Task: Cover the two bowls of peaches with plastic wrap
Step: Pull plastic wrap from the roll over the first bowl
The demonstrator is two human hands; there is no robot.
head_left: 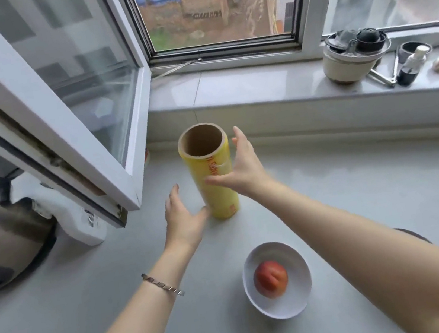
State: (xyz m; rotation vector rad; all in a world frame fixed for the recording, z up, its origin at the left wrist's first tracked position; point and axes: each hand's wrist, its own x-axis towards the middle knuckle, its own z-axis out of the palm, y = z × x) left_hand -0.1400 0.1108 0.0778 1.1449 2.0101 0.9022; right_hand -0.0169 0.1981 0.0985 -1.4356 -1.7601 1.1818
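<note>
Forearms [366,244] reach in from six o'clock over the grey counter [356,174]. Plastic wrap roll [216,189], yellow, stands upright at centre; red print down its side is too blurred to read. Right hand [244,168], at its three o'clock, lies open, thumb across the front. Left hand [183,217], at seven o'clock, is open too, thumb at the base. White bowl [290,255] with one peach [270,279] sits at five o'clock.

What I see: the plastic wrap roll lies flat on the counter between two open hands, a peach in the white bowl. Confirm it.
One error: the plastic wrap roll stands upright on the counter, not flat, as the head view shows. It does sit between the open left hand and right hand, with the peach in the white bowl.
</note>
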